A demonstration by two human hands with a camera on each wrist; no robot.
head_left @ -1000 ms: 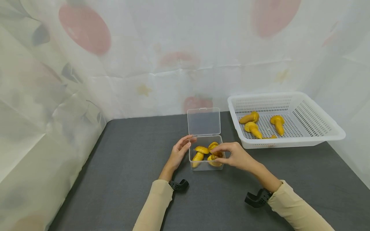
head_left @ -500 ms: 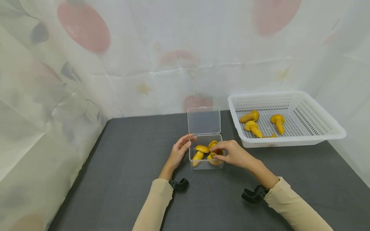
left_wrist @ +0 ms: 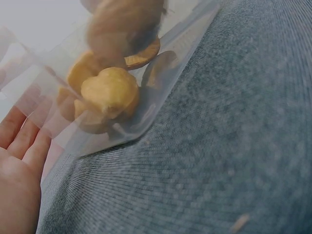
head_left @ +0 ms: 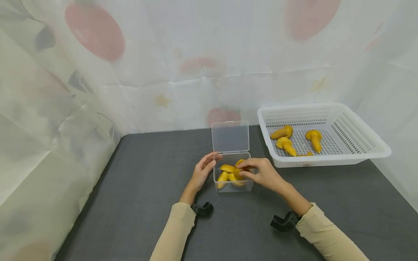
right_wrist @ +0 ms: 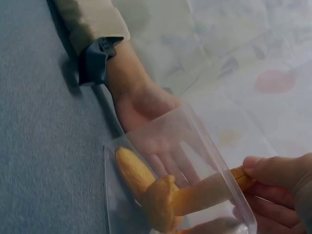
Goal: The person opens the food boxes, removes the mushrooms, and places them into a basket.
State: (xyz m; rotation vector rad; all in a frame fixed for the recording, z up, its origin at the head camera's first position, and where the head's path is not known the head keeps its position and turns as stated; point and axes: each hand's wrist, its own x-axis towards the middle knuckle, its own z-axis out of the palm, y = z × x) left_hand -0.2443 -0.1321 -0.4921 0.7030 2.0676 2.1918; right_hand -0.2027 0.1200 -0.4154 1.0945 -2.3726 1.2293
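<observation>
A: From the head view, where are the hands?

B: Both are at the clear box [head_left: 248, 187] on the dark table [head_left: 147, 181], its lid [head_left: 230, 136] standing up at the back. The left hand [head_left: 201, 172] lies along the left side; the right hand [head_left: 266, 175] reaches over the right edge and covers some of the contents

A: What is the right one gripping? From above it's hard to make out

B: The right wrist view settles that — thumb and fingers pinch a yellow mushroom [right_wrist: 202, 195] by the end that sticks out past the rim, while the rest shows through the plastic, inside the box. A tapered mushroom [right_wrist: 131, 168] lies deeper in

A: And the left, is it holding anything?

B: Its fingers are straight at the wall, gripping nothing; the right wrist view shows the palm through the box. The left wrist view adds a knobbly mushroom [left_wrist: 111, 90] close behind the plastic, below a blurred brown shape [left_wrist: 126, 27] I can't identify

A: Anything only the head view takes in?

B: The white basket [head_left: 326, 161], right of the box, with three mushrooms [head_left: 314, 140] plain to see — and a strip of yellow [head_left: 305, 154] half hidden by the near wall
</observation>
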